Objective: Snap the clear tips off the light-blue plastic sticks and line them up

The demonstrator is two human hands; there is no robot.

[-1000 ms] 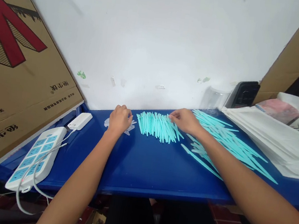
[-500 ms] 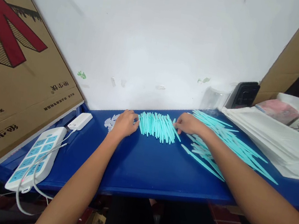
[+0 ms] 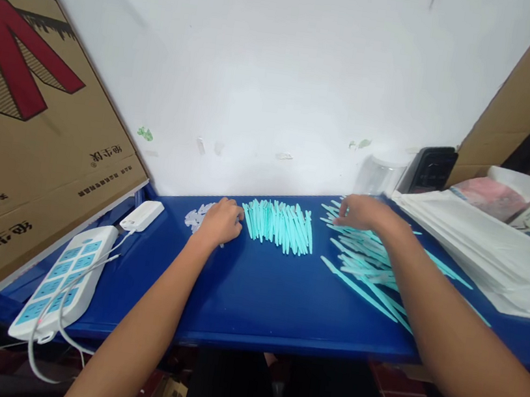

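Observation:
A row of slim turquoise eyebrow razors [image 3: 277, 225] lies side by side on the blue table. My left hand [image 3: 223, 220] rests at the row's left end, its fingers loosely bent and apart, with nothing visible in them. Small clear plastic pieces [image 3: 195, 216] lie just left of that hand and are partly covered by it. Farther right, my right hand [image 3: 360, 212] reaches over a loose, fanned pile of the same razors [image 3: 364, 262]. Its fingers point down and are slightly apart at the pile's left edge; no razor shows clearly held. My right forearm hides part of the pile.
A white power strip [image 3: 64, 282] with cables and a small white box [image 3: 142, 215] sit at the left, before a large carton [image 3: 45, 148]. White envelopes or bags [image 3: 485, 249] are stacked at the right. A clear cup [image 3: 382, 175] and a black device [image 3: 434, 170] stand by the wall.
My right hand has moved right, away from the row to the loose pile, leaving a razor lined up at the row's right end. My left hand has hardly moved.

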